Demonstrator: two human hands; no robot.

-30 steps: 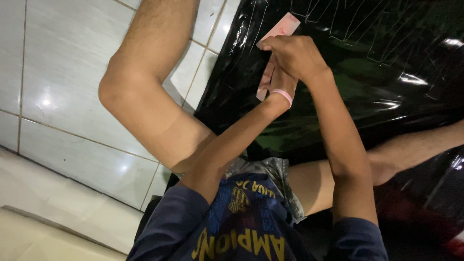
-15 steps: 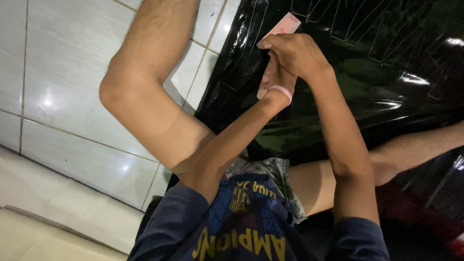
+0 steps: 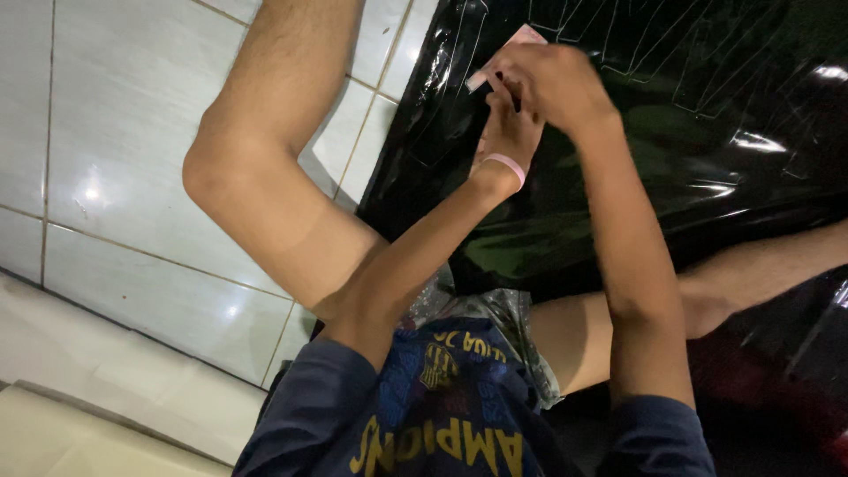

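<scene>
- Black plastic sheet [image 3: 618, 177] spread over the tiled floor [image 3: 115, 177]; a pink card [image 3: 521, 40] lies on its far edge.
- I see the right hand [image 3: 552, 84] pinching that card; the left hand [image 3: 508, 132], fingers curled, steadies it from below.
- I judge this a positioning step: next needs a firm hold.

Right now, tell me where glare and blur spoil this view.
Head view: bright glare streaks on the glossy black plastic sheet at right; soft light spots on the white floor tiles; the right hand is slightly motion-blurred over the pink card; the left hand is sharper; the lower right corner is dark.
</scene>
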